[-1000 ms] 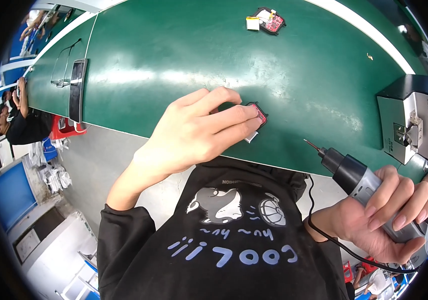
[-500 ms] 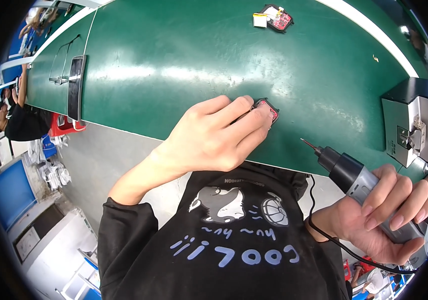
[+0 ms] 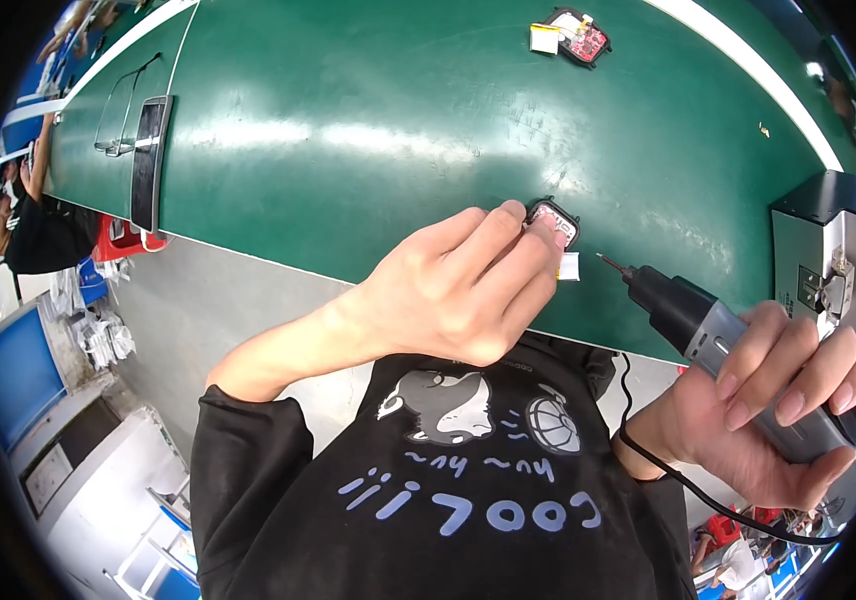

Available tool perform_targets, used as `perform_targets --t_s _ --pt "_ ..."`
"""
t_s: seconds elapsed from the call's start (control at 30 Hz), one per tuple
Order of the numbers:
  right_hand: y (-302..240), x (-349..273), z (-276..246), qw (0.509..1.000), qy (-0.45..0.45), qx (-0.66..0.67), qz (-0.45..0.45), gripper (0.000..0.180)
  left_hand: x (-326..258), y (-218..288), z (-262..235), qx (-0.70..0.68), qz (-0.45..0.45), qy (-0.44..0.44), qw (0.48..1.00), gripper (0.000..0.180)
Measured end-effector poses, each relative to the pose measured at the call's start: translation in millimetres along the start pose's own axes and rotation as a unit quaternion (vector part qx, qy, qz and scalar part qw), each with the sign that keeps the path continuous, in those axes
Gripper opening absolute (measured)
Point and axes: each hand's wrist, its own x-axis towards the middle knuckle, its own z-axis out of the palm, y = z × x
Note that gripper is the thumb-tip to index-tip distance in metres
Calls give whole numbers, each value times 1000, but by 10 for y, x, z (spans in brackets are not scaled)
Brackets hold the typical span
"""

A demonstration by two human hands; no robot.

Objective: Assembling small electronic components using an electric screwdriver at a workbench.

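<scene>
My left hand (image 3: 458, 285) is closed on a small black watch-like case (image 3: 572, 232) at the front of the green table. Its fingertips press on the case and hide part of the red circuit board inside. Just below the case, a flat white battery (image 3: 569, 267) with a yellow edge sticks out. To the right, my right hand (image 3: 768, 400) grips a grey and black electric screwdriver (image 3: 693, 318). Its thin bit points left toward the case, a short gap away from it. A black cable (image 3: 626, 400) loops down near my right wrist.
At the far edge of the green table (image 3: 348, 190) lies a second opened case (image 3: 588, 42) with its battery (image 3: 545, 39) beside it. On the right stands a metal and black box-shaped device (image 3: 833, 255). A dark phone-like slab (image 3: 150, 160) lies at left, with another person (image 3: 43, 230) beyond.
My left hand and the case have shifted a little to the right, and the white battery now shows below the case. The screwdriver's bit sits slightly higher and closer to the case.
</scene>
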Motion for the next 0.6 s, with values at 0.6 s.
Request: perform_targets --t_s 0.6 --pt "213 -17 124 999 -17 -17 24 35 11 9 -4 -24 -40 3 999 25"
